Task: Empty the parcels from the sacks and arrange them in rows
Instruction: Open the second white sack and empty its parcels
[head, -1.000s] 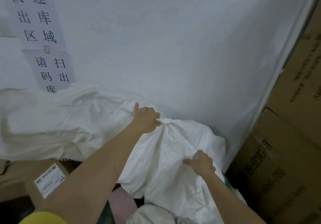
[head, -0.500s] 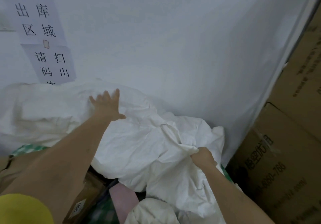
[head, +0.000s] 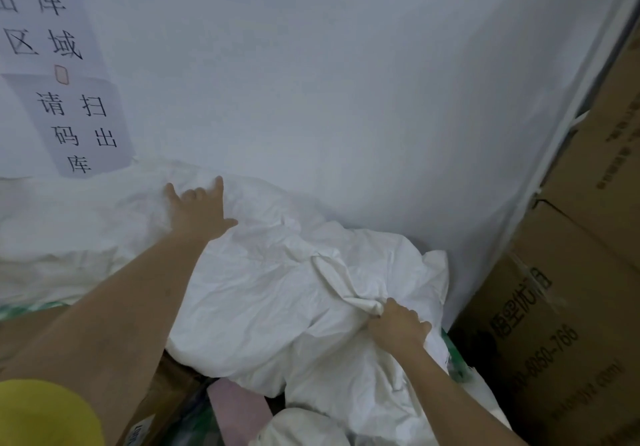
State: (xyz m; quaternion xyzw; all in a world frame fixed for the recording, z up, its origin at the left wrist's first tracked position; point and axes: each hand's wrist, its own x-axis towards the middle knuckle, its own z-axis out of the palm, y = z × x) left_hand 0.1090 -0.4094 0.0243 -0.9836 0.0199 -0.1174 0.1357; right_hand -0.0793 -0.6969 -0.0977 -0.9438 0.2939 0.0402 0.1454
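two bare hands work on a crumpled white woven sack [head: 277, 293] that lies heaped against the foot of a pale white wall [head: 346, 99]. the left hand [head: 199, 211] rests flat on the upper left part of the sack, close under the wall, with fingers spread and straight and the thumb pointing toward the right. the right hand [head: 398, 329] sits at the sack's lower right, its fingers curled around a bunched fold of the white fabric, pinching it tight. a second white sack [head: 69, 231] lies to the left of the first one, also along the wall. below the crumpled sack, a pink flat parcel [head: 239, 411] shows beside a brown cardboard box [head: 166, 393], and a rounded white bundle [head: 301, 428] sits just right of the pink parcel. right of the sack, stacked brown cardboard cartons [head: 571, 307] with printed lettering stand against the wall's edge. above the second sack, paper signs with black characters [head: 79, 123] are stuck on the wall. a yellow sleeve [head: 45, 414] shows at the lower left corner.
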